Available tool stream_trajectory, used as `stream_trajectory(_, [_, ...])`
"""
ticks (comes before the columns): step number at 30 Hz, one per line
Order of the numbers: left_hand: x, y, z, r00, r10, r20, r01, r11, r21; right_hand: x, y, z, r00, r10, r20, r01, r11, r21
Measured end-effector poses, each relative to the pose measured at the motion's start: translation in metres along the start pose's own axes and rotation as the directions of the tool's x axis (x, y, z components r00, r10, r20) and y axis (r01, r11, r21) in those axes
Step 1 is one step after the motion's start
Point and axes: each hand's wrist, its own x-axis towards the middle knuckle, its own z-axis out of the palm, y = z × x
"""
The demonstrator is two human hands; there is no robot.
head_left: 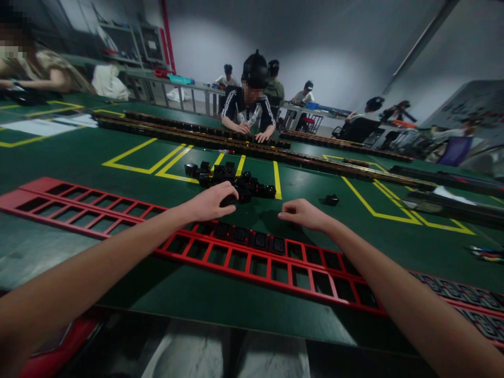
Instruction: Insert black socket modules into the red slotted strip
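Observation:
A long red frame (244,262) with two rows of square slots lies across the green table. Several black socket modules (248,237) sit in its upper row near the middle. My left hand (212,202) is curled over a black module at the near edge of a pile of loose black modules (232,181). My right hand (303,213) rests just beyond the frame with its fingers curled in; whether it holds anything is hidden. One loose module (331,199) lies to its right.
Yellow lines (157,168) mark boxes on the green table (98,152). Long dark strips (236,142) run across the far side, where a person in a black striped jacket (246,110) works. Other people sit at tables behind. Filled red frames (468,299) lie at the right.

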Motion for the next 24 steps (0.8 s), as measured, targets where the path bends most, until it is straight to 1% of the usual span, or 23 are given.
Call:
stream_trajectory(3, [-0.0002, -0.0005, 0.0005, 1.0, 0.027, -0.002, -0.027, 1.0, -0.012, 0.0001, 0.0005, -0.0002, 1.0, 0.006, 0.006, -0.006, 1.0, -0.002])
stream_trajectory(10, [-0.0009, -0.0025, 0.0021, 0.998, 0.048, -0.028, -0.05, 0.996, -0.068, 0.0001, -0.0011, -0.0008, 0.999, 0.015, 0.043, -0.014, 1.0, -0.009])
stream_trajectory(16, [-0.0005, -0.0007, 0.0, 0.998, 0.068, 0.001, -0.068, 0.996, -0.055, -0.0001, -0.0007, -0.0017, 0.999, 0.009, 0.045, -0.008, 1.0, -0.01])
stream_trajectory(24, [-0.0005, 0.0003, -0.0002, 0.996, 0.094, -0.002, -0.094, 0.993, -0.067, -0.0005, -0.0016, -0.0013, 0.998, 0.015, 0.061, -0.014, 1.0, -0.016])
